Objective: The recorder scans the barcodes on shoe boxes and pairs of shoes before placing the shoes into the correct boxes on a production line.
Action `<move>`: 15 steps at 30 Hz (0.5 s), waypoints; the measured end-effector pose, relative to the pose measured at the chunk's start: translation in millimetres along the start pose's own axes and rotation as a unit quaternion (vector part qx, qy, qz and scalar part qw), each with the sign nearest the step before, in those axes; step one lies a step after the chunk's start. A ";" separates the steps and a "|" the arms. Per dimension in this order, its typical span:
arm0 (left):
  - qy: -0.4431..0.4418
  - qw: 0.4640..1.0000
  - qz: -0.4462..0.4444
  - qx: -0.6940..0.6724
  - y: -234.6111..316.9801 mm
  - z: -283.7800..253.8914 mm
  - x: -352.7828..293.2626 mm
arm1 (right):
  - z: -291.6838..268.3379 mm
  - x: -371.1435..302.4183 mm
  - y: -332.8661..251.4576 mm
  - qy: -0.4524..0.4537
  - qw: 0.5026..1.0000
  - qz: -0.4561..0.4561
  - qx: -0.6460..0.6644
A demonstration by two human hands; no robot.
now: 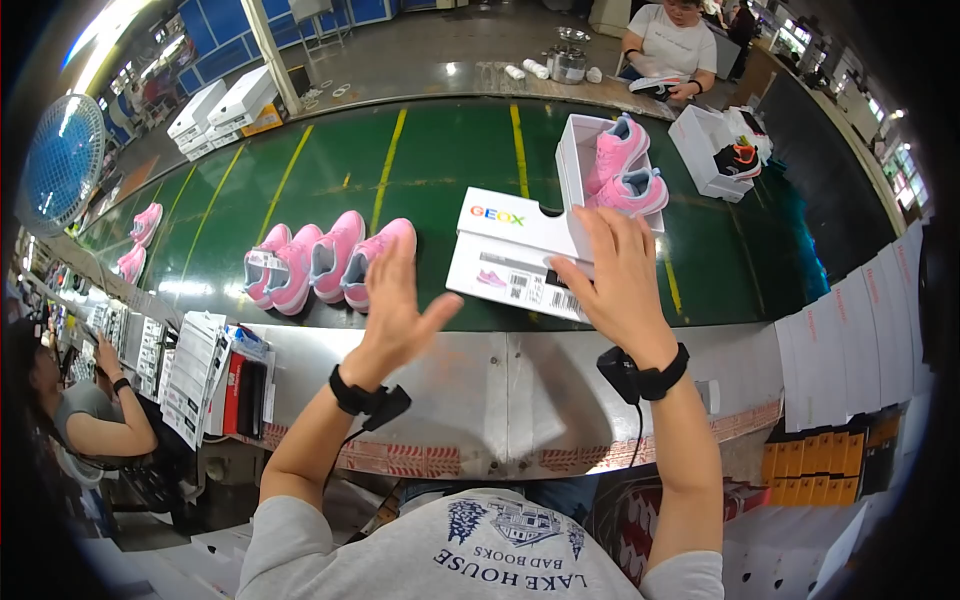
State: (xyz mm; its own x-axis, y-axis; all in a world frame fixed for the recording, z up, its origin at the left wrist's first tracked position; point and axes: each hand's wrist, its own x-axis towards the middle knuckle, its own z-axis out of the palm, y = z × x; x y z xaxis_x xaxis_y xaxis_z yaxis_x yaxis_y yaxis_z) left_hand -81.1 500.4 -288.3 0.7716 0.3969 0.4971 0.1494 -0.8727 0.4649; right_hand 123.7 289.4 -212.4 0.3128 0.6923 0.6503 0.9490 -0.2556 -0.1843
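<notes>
My right hand (622, 285) lies on the right end of a white shoe box (515, 245), fingers stretched and thumb spread apart. A label with a small pink shoe picture is on the box's near side. My left hand (395, 310) is open and holds nothing, fingers pointing away from me. It is just in front of the rightmost of several pink sneakers (378, 258), partly covering it; whether it touches the shoe I cannot tell. Beyond my right hand, an open white box (573, 165) has two pink sneakers (622, 150) lying in and across it.
The green conveyor belt (450, 150) has yellow cross lines and a metal ledge (470, 380) in front. Farther right stands a white box with a dark shoe (737, 160). White cartons (850, 330) are stacked at right. Across the belt, a person (675, 50) handles a shoe; another sits at left.
</notes>
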 end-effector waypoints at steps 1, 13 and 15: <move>0.008 0.997 -0.015 -0.077 -4.6 -6.1 6.2 | -4.3 -4.4 -2.1 -0.014 0.999 -0.015 -0.029; -0.011 0.915 -0.015 -0.403 70.2 38.0 46.9 | -39.2 -46.2 -15.6 -0.086 0.983 -0.070 -0.149; -0.012 0.926 0.013 -0.378 80.0 40.1 30.3 | -40.7 -56.4 -10.2 -0.053 0.987 -0.006 -0.155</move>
State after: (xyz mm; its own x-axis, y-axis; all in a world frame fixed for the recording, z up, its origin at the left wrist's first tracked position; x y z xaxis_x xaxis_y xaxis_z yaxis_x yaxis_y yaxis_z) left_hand -21.0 431.2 -265.4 0.7841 0.3645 0.5023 -0.3372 -0.4292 0.8379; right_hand 94.8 225.6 -217.2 0.3194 0.7593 0.5669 0.9007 -0.4291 0.0672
